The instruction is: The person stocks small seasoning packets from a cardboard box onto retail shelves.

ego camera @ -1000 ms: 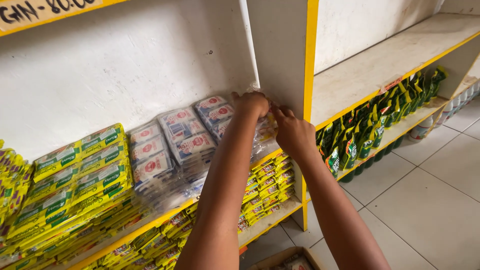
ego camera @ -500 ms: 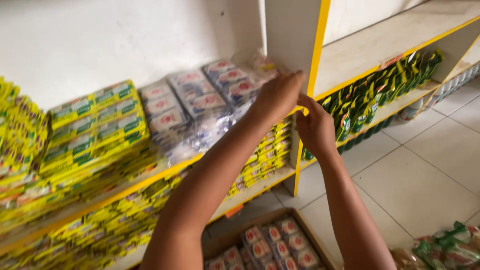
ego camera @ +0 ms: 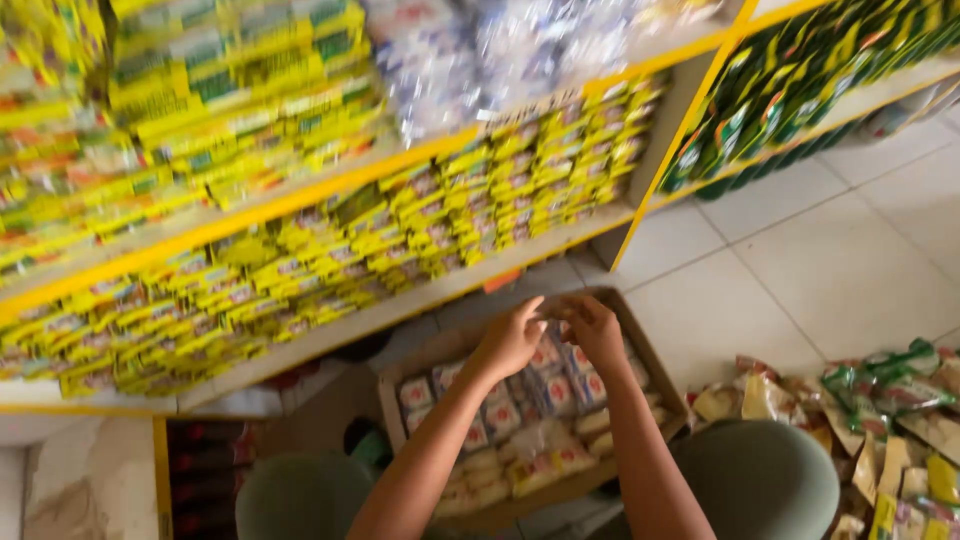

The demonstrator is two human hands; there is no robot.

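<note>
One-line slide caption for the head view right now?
Both hands, left hand and right hand, reach into a cardboard box of wrapped packets below stocked yellow-edged shelves.

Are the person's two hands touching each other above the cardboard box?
Cannot tell. In the head view the left hand and right hand meet fingertip to fingertip over the cardboard box, but motion blur hides any contact or gap.

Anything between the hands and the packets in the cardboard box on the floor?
Nothing visible. Left hand and right hand are already down over the packets in the open-topped cardboard box; actual contact is too blurred to confirm.
</note>
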